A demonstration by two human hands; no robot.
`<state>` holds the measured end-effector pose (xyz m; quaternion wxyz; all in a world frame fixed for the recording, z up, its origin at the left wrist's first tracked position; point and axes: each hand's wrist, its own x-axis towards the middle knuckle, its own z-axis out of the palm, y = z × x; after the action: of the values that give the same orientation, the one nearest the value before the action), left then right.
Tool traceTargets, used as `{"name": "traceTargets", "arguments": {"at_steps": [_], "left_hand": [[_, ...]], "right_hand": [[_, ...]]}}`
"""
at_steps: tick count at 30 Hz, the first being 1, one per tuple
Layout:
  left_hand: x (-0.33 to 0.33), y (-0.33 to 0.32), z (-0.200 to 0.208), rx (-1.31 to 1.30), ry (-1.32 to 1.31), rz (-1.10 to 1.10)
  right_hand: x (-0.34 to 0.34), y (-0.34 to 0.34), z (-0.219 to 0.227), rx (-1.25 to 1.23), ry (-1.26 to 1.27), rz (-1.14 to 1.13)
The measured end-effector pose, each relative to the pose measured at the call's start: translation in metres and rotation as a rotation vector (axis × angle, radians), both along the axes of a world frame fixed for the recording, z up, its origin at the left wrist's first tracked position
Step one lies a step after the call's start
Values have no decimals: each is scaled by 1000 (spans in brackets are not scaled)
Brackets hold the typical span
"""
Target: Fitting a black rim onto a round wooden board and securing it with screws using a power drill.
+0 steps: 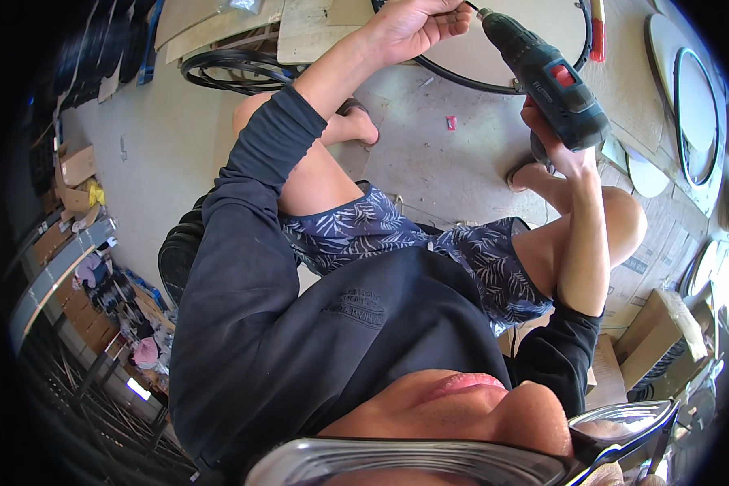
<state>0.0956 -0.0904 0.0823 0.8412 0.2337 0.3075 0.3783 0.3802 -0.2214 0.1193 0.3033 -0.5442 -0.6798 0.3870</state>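
A dark cordless drill (547,81) with a red switch is in my right hand (560,146), fingers wrapped round its handle. Its chuck points up and to the left. My left hand (417,31) is closed right at the drill's tip, thumb and fingertips pinched together; what they hold, if anything, is too small to make out. Below the tip lies a round pale panel (535,36) with a thin black rim, cut off by the picture's top edge. The drill and my left hand cover parts of that rim.
Several black rings (235,71) lie stacked at the bench's left. On the right bench rests a black oval ring (697,117), with a red-wrapped stick (598,32) nearer the panel. Cardboard boxes (664,340) stand at lower right. A small red wrapper (451,123) is on the floor.
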Motion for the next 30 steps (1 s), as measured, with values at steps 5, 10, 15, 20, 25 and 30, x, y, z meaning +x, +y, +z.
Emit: {"name": "traceTargets", "arguments": {"at_steps": [5, 10, 15, 20, 25, 30], "left_hand": [[0, -5, 3, 7, -4, 14], [0, -8, 18, 131, 7, 70], [-31, 15, 1, 216, 397, 158], [-69, 14, -80, 245, 1327, 412], [-57, 6, -70, -122, 637, 273], [-63, 13, -72, -215, 630, 312]], "right_hand": [[-14, 0, 6, -335, 323, -107], [-37, -5, 13, -568, 891, -170], [-32, 1, 8, -536, 927, -150], [-41, 16, 7, -398, 610, -77], [-57, 42, 14, -430, 448, -74], [-90, 80, 14, -558, 356, -84]]}}
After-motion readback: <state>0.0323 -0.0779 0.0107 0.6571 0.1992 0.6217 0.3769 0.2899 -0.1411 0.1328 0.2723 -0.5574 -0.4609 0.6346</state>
